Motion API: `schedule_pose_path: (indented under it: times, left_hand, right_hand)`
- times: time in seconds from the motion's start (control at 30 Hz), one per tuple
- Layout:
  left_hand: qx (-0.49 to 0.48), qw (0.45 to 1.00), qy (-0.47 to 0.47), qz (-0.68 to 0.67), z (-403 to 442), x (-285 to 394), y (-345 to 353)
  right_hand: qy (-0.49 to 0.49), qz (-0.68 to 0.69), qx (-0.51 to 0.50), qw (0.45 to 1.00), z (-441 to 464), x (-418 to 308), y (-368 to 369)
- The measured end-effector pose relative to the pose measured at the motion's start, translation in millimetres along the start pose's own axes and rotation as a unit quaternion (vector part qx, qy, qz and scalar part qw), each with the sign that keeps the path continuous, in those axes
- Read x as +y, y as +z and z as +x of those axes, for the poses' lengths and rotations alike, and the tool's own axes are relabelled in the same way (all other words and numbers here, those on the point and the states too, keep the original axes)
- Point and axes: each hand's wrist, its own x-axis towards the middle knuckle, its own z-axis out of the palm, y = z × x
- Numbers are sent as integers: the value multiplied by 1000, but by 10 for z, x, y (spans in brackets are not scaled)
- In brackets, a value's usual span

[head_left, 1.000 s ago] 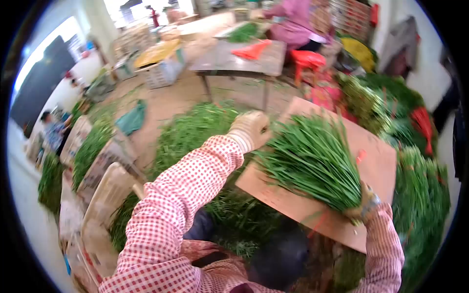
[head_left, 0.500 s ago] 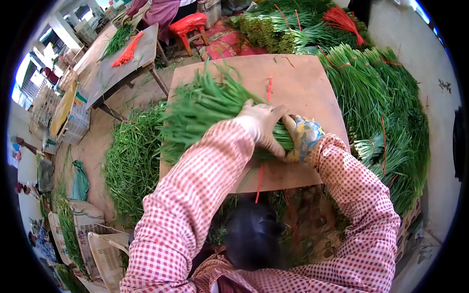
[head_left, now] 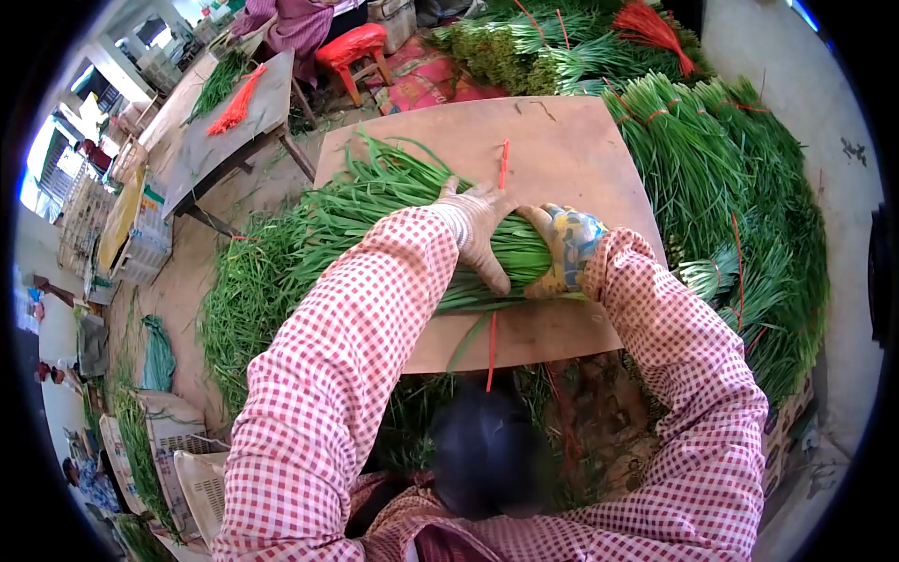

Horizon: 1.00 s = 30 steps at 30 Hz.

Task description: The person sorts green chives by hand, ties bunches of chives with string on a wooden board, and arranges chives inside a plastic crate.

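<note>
A thick bunch of green chives (head_left: 375,201) lies across the brown board (head_left: 562,131), its leafy ends to the left. My left hand (head_left: 476,229), in a pale glove, spans the bunch from above, thumb on the near side and fingers on the far side. Close to its right, my right hand (head_left: 567,248), in a blue and yellow patterned glove, cups the right end of the bunch. A red tie (head_left: 504,164) runs beneath the chives. One end sticks out beyond them and the other hangs over the board's near edge.
Tied bundles of chives (head_left: 702,150) are piled at the right, with red ties (head_left: 648,33) on top. Loose chives (head_left: 248,318) are heaped left of the board. Another table (head_left: 234,140), a red stool (head_left: 351,51) and a person (head_left: 304,33) are farther back.
The chives, blurred before, now lie still and flatter on the board. My left hand has shifted slightly left and spread wider. My right hand has moved slightly left and up at the bunch's end.
</note>
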Motion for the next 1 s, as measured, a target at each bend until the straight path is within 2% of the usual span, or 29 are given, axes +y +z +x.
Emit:
schedule_pose_path:
  times: [0.1, 0.13, 0.17, 0.3, 0.37, 0.4, 0.43, 0.5, 0.57, 0.6, 0.67, 0.7, 0.77, 0.8, 0.9, 1.0]
  left_hand:
    - [-20, 998, -41, -46, -89, 99, 31]
    - [40, 998, -36, -29, -173, 146, 95]
    - [43, 997, -44, -43, -202, 169, 117]
    - [24, 995, -61, -75, -212, 161, 94]
    - [34, 994, -55, -83, -213, 169, 69]
    - [28, 994, -60, -86, -224, 170, 67]
    - [22, 994, -66, -86, -244, 169, 55]
    - [6, 993, -74, -87, -231, 166, 66]
    - [40, 995, -64, -68, -242, 167, 106]
    - [24, 996, -61, -62, -249, 163, 78]
    - [40, 996, -58, -60, -231, 147, 120]
    - [50, 996, -55, -56, -223, 135, 155]
    - [57, 995, -56, -62, -219, 123, 170]
    - [47, 995, -53, -68, -229, 120, 159]
    - [38, 995, -45, -84, -240, 117, 140]
    - [52, 993, -42, -92, -251, 105, 138]
  right_hand:
    - [14, -10, 28, 999, -118, -85, 46]
    - [17, -8, 27, 999, -162, -132, 32]
    - [14, -13, 29, 999, -143, -115, 32]
    - [6, -6, 6, 1000, -108, -111, -64]
    - [13, 32, -74, 997, -83, -102, -185]
    - [-25, 90, -105, 990, 29, 77, -211]
    - [-32, 251, -188, 949, 171, 290, -262]
    - [33, 241, -173, 954, 545, 544, -344]
    - [173, 180, -86, 964, 840, 345, -558]
    - [172, 176, -87, 965, 1025, 302, -549]
    - [280, 36, -9, 959, 1374, 279, -430]
    - [279, 36, -8, 960, 1479, 293, -348]
    - [195, -89, 13, 977, 1635, 337, -122]
    - [156, -127, 79, 976, 1724, 549, 80]
    - [118, -157, 74, 978, 1692, 904, 128]
    - [150, -212, 46, 965, 1194, 1071, -90]
